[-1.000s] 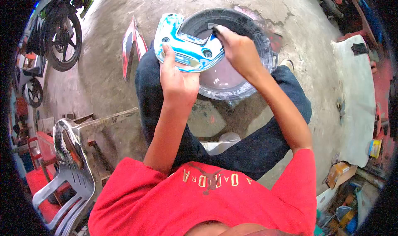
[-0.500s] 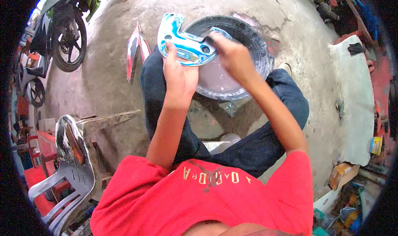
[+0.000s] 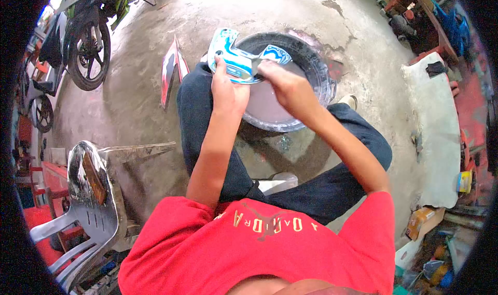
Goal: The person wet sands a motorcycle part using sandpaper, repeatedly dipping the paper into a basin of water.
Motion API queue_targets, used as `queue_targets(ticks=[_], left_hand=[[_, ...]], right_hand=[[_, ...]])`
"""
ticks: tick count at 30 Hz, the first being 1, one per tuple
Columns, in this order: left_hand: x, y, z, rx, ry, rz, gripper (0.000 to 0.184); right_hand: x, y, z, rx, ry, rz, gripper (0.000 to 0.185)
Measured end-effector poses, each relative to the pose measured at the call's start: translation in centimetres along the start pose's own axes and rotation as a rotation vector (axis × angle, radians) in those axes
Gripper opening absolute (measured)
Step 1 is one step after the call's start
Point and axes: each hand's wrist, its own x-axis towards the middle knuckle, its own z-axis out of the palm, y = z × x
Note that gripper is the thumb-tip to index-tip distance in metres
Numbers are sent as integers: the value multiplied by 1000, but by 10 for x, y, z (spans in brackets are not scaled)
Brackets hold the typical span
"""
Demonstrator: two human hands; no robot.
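Note:
A curved blue-and-white panel (image 3: 236,66) is tilted over the left part of a round black basin (image 3: 326,77) that has cloudy greyish liquid in it. My left hand (image 3: 228,94) grips the panel's lower left edge, thumb on the top face. Against the panel's middle, near its lower edge, my right hand (image 3: 290,87) is closed on a small dark piece (image 3: 258,77), mostly hidden under the fingers. The panel's right tip shows beyond the right hand's knuckles.
A red-and-white pointed panel (image 3: 170,69) lies on the concrete floor left of my knee. A motorcycle wheel (image 3: 89,56) stands at upper left, a grey plastic chair (image 3: 93,212) at lower left. A pale board (image 3: 436,134) and a cardboard box (image 3: 424,221) are at right.
My right hand has moved from the panel's right arm down and left to its middle, staying closed. The panel and basin appear slightly lower in view.

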Motion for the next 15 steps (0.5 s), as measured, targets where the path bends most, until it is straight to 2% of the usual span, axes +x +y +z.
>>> queue_targets(ticks=[3, 5, 7, 10, 15], left_hand=[[-9, 8, 14, -34, 57, -56, 41], [-4, 6, 9, -54, 50, -63, 40], [-3, 5, 11, -73, 24, -95, 39], [-4, 8, 15, -70, 1, -99, 38], [-11, 11, 21, -91, -8, -141, 36]], right_hand=[[9, 5, -12, 20, -34, -62, 34], [24, 16, -24, -6, -96, 143, 33], [23, 14, -26, -87, -56, -28, 35], [24, -8, -34, -153, -103, -124, 35], [24, 0, -53, -93, -164, -64, 40]])
